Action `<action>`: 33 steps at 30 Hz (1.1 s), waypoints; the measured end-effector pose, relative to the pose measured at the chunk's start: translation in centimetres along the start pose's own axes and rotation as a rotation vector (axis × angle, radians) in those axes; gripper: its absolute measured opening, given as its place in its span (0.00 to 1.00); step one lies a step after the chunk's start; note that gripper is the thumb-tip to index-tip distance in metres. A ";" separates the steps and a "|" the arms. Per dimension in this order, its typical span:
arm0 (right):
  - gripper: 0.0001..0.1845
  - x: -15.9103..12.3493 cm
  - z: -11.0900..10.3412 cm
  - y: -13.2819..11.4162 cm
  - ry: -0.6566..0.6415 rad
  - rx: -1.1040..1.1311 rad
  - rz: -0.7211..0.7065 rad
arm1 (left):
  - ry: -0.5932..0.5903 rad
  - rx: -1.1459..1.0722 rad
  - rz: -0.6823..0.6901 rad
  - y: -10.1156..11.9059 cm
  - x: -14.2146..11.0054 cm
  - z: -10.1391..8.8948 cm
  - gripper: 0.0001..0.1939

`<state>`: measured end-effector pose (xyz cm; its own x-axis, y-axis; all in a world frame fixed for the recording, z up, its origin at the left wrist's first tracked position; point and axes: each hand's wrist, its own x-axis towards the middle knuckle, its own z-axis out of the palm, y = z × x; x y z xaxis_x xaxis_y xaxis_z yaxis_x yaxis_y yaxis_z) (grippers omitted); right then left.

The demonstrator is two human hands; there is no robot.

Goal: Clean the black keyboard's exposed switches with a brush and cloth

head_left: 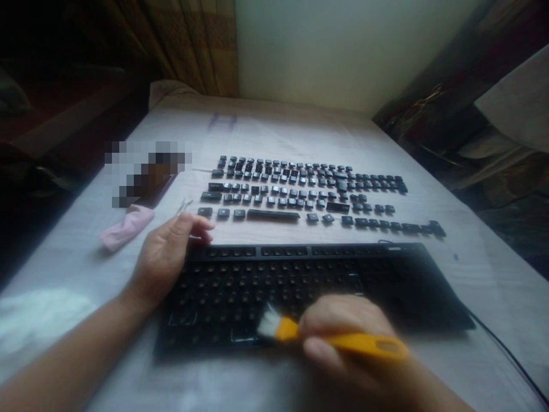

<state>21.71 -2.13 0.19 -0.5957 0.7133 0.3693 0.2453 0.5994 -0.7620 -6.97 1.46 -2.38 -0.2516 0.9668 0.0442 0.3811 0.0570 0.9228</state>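
Observation:
A black keyboard (295, 280) with its keycaps off lies in front of me, its bare key stems showing. My left hand (165, 254) is closed around the keyboard's upper left corner, fingers bent over the edge. In my right hand (343, 323) is a yellow-handled brush (287, 330) with pale bristles. The bristles are over the lower middle of the keyboard; whether they touch it I cannot tell. Beyond the keyboard, loose black keycaps (274, 201) lie in rows, with the long space bar (273, 214) in the nearest row.
A white cloth (295, 134) covers the surface. Left of the keycaps lie a folded pink cloth (127, 228), a blurred-out object (150, 177) and a thin metal tool (185, 205). The keyboard's cable (506, 340) runs off to the right. A curtain (210, 46) hangs at the back.

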 end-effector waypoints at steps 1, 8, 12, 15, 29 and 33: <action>0.14 0.0 0.0 0.0 0.004 0.018 0.002 | 0.000 -0.001 0.000 0.0 0.0 0.0 0.28; 0.10 -0.1 -0.6 0.0 0.038 0.042 -0.012 | 0.004 -0.024 -0.001 -0.1 0.0 0.1 0.27; 0.12 0.0 -0.3 0.3 0.001 -0.012 -0.018 | -0.001 -0.024 0.000 -0.1 -0.1 0.0 0.27; 0.13 -0.1 0.1 0.2 0.018 0.012 -0.020 | -0.006 -0.032 0.005 -0.1 0.0 0.0 0.27; 0.06 1.2 -1.1 -2.9 0.306 0.025 0.175 | -0.042 -0.072 0.036 -0.3 0.2 0.1 0.29; 0.07 1.8 0.4 -3.4 0.430 0.076 0.136 | -0.042 -0.088 0.050 -0.4 0.3 0.2 0.31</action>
<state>19.47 -3.08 3.25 -0.1866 0.8792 0.4383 0.2327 0.4730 -0.8498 -7.06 1.78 -2.83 -0.1962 0.9775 0.0772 0.3120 -0.0124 0.9500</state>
